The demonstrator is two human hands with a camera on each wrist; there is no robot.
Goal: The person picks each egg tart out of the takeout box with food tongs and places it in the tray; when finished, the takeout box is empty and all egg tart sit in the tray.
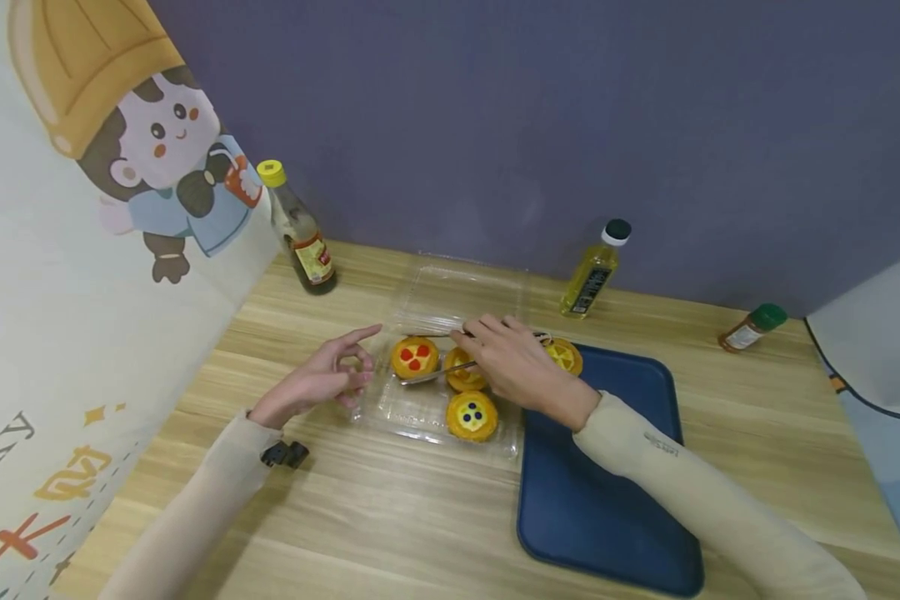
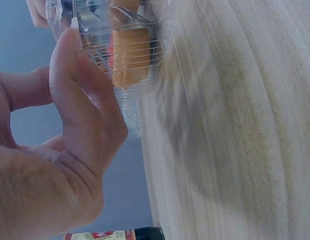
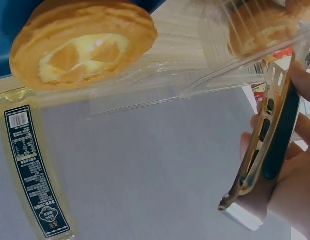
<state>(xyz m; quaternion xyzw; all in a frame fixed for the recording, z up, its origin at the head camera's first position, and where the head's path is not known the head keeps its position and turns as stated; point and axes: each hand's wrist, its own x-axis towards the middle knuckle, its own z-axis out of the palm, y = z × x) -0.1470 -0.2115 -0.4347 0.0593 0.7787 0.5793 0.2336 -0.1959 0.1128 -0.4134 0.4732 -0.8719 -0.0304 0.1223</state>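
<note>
My right hand (image 1: pixel 521 362) holds metal tongs (image 3: pixel 267 145) with dark green grips. In the head view, the arms of the tongs reach left on either side of a tart with red pieces (image 1: pixel 415 358); whether they touch it, I cannot tell. That tart lies in a clear plastic container (image 1: pixel 412 425) with a tart topped by blue dots (image 1: pixel 472 416) and another tart (image 1: pixel 465 379) partly hidden by my hand. My left hand (image 1: pixel 318 379) pinches the container's left rim, index finger extended. A tart with yellow wedges (image 1: pixel 562 357) sits at the blue tray's (image 1: pixel 600 533) far left corner.
The container's clear lid (image 1: pixel 461 287) lies open towards the wall. Behind stand a brown sauce bottle (image 1: pixel 311 254) with a yellow cap and a yellow oil bottle (image 1: pixel 591 279). A green-capped spice jar (image 1: pixel 750 329) is at the far right. A wall closes off the back.
</note>
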